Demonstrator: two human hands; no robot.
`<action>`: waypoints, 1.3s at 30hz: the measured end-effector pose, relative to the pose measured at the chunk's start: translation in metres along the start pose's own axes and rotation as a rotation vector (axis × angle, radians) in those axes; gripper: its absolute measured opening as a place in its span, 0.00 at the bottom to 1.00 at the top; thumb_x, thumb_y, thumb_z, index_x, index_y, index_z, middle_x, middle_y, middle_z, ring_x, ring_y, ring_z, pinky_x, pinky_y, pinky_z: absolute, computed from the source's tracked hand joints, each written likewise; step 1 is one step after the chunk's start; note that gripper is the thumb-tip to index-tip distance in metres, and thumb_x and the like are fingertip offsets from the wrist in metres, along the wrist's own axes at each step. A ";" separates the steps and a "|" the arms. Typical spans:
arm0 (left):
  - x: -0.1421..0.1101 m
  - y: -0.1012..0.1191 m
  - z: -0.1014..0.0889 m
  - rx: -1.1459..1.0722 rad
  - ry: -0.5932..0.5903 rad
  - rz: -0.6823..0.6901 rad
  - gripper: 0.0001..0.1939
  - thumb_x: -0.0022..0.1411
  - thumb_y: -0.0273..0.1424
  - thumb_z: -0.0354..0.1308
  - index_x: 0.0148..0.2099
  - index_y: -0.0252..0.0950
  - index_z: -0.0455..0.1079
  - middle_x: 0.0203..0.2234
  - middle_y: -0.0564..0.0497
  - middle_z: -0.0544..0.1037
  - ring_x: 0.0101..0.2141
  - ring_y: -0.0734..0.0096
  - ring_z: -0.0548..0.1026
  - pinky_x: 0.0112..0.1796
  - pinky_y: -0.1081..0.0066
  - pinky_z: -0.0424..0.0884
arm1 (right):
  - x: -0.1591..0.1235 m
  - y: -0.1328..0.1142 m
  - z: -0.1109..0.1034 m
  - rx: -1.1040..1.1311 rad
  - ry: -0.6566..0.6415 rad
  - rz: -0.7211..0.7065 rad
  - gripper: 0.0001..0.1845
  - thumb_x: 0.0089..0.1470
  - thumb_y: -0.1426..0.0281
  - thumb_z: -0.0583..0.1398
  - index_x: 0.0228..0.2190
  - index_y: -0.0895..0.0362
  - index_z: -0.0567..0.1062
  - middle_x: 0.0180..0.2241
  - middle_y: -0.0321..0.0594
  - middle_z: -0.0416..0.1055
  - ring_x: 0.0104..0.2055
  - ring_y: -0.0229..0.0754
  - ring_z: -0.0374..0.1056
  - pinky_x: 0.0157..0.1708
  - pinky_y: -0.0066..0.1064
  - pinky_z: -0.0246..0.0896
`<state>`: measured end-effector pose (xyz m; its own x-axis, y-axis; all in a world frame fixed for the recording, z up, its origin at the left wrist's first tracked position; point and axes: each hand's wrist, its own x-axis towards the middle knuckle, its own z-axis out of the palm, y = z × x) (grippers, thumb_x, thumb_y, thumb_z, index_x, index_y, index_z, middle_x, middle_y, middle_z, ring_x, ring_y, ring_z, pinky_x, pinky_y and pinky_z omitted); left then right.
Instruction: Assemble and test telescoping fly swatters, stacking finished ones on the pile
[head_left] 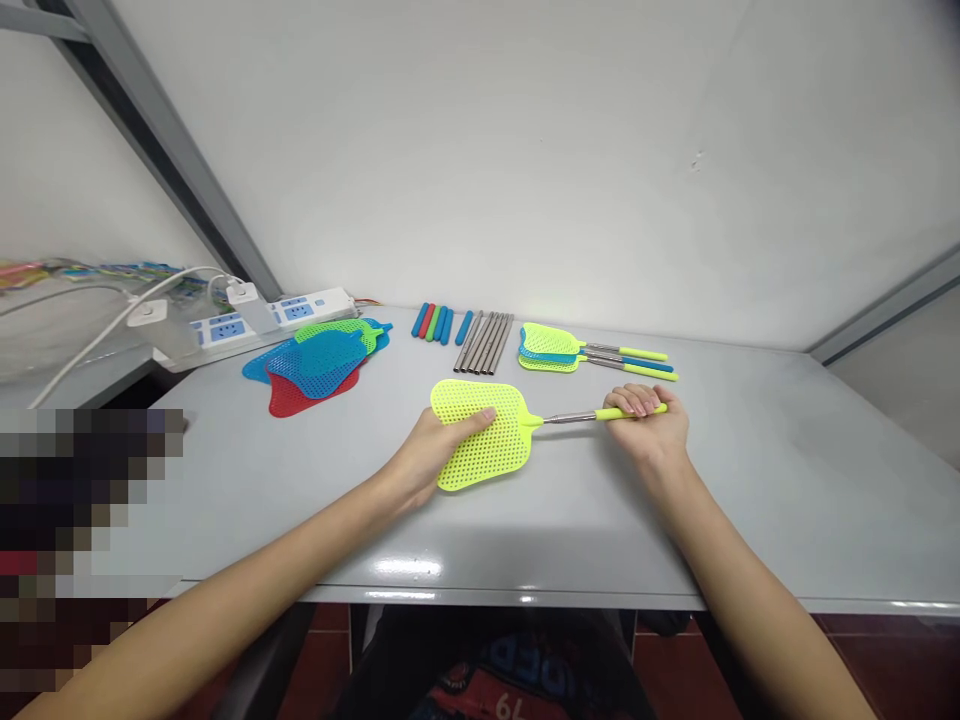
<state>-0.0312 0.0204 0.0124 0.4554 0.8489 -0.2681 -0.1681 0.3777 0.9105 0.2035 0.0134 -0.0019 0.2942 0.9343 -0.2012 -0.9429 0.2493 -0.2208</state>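
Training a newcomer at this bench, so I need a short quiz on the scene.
1. Does the left hand lie on the head or the handle of the yellow-green plastic fly swatter?
2. True or false: the right hand is closed around the swatter's yellow handle grip.
3. What lies in a row between the loose red and blue plastic mesh swatter heads and the assembled mesh swatters with steel handles?

Key: 1 head; 2 true; 3 steel tubes.

Neon-yellow fly swatter [510, 450], held level: perforated plastic head [487, 450] left, steel shaft [570, 417], yellow grip [654, 409] right.
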 end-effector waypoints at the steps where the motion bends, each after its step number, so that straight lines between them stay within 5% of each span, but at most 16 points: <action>1: 0.000 0.000 0.000 0.004 0.003 0.012 0.19 0.50 0.34 0.57 0.44 0.34 0.65 0.41 0.43 0.72 0.39 0.63 0.72 0.39 0.64 0.69 | 0.000 0.000 0.000 0.011 0.009 0.014 0.13 0.40 0.73 0.46 0.15 0.56 0.42 0.10 0.28 0.43 0.11 0.31 0.42 0.11 0.24 0.46; 13: 0.002 0.003 -0.005 -0.008 0.013 0.081 0.20 0.49 0.33 0.57 0.46 0.34 0.64 0.41 0.43 0.72 0.39 0.62 0.71 0.41 0.62 0.66 | -0.001 0.009 0.011 -0.298 0.054 0.145 0.12 0.45 0.63 0.52 0.18 0.56 0.56 0.17 0.32 0.54 0.20 0.33 0.55 0.19 0.26 0.59; 20: 0.001 0.007 -0.004 -0.034 0.006 0.132 0.21 0.49 0.33 0.57 0.48 0.35 0.63 0.41 0.44 0.72 0.38 0.63 0.72 0.40 0.64 0.67 | -0.017 0.021 0.017 -0.744 -0.191 0.345 0.06 0.45 0.67 0.56 0.23 0.58 0.65 0.23 0.34 0.61 0.23 0.32 0.59 0.24 0.26 0.58; 25: 0.000 0.008 -0.003 -0.025 0.003 0.133 0.24 0.49 0.33 0.57 0.50 0.35 0.61 0.40 0.44 0.72 0.37 0.63 0.72 0.39 0.64 0.67 | -0.025 0.030 0.019 -0.970 -0.281 0.353 0.09 0.44 0.64 0.57 0.25 0.58 0.68 0.20 0.33 0.60 0.22 0.32 0.58 0.23 0.26 0.56; 33: 0.000 0.008 -0.003 0.061 -0.038 0.183 0.19 0.51 0.33 0.56 0.46 0.33 0.65 0.42 0.43 0.71 0.38 0.62 0.71 0.37 0.66 0.67 | -0.034 0.041 0.016 -1.100 -0.395 0.524 0.12 0.46 0.62 0.56 0.23 0.59 0.65 0.21 0.33 0.59 0.21 0.30 0.59 0.19 0.23 0.56; 39: 0.001 0.007 -0.002 0.069 -0.058 0.204 0.19 0.51 0.34 0.55 0.46 0.33 0.65 0.42 0.43 0.71 0.40 0.61 0.70 0.39 0.65 0.66 | -0.036 0.042 0.016 -1.173 -0.355 0.507 0.15 0.46 0.57 0.53 0.30 0.56 0.65 0.25 0.35 0.63 0.17 0.32 0.63 0.08 0.20 0.46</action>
<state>-0.0339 0.0246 0.0183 0.4677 0.8819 -0.0598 -0.2020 0.1725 0.9641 0.1513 -0.0056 0.0110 -0.2740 0.9182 -0.2860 -0.1898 -0.3432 -0.9199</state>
